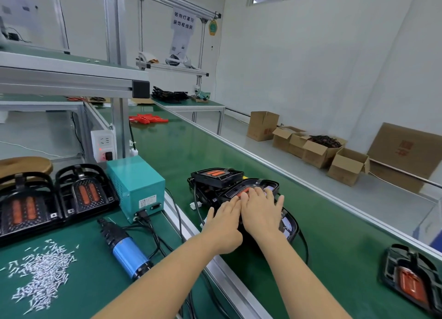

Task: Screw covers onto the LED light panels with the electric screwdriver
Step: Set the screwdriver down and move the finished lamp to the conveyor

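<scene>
Both my hands lie flat, side by side, on a black LED light panel (288, 225) on the green conveyor belt. My left hand (223, 225) and my right hand (259, 211) have straight fingers pressing its top. More panels (216, 176) with orange lenses are stacked just behind. The blue electric screwdriver (124, 249) lies untouched on the workbench to the left. A heap of silver screws (43, 271) lies at the near left. Two black panels (57, 201) with orange lenses sit at the bench's left.
A teal power supply box (136, 187) stands beside the screwdriver, with cables trailing over the aluminium rail (215, 268). Another panel (412, 278) lies at the belt's near right. Red parts (148, 119) lie far up the belt. Cardboard boxes (320, 149) line the floor to the right.
</scene>
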A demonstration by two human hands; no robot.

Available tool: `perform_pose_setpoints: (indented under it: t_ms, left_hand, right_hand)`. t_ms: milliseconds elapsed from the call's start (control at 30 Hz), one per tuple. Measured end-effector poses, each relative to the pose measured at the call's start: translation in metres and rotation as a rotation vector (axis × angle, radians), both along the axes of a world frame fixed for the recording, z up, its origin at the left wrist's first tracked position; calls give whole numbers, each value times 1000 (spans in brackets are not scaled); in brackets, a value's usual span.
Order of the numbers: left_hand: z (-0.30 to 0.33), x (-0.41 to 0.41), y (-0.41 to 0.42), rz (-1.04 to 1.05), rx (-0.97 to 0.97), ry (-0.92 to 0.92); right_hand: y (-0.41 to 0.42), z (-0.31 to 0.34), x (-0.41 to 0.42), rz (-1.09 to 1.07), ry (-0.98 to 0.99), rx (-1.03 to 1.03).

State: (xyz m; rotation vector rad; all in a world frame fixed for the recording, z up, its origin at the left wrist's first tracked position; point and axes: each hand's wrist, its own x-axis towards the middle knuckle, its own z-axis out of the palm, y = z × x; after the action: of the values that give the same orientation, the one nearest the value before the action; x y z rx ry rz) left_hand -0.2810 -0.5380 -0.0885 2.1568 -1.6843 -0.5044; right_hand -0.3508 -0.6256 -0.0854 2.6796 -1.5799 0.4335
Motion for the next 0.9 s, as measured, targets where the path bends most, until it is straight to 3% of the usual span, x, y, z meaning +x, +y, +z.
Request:
perform_pose_setpoints:
  t_ms: [300,700,900]
  left_hand:
    - [-2,9,15,48,28,-103]
    - [-9,28,57,118,93,-100]
    - [-9,40,81,196,151,-81]
  right_hand:
    - [-1,-1,-10,-22,2,111]
    - [5,7,2,-47,99,32]
    - [51,9,34,155,46,7]
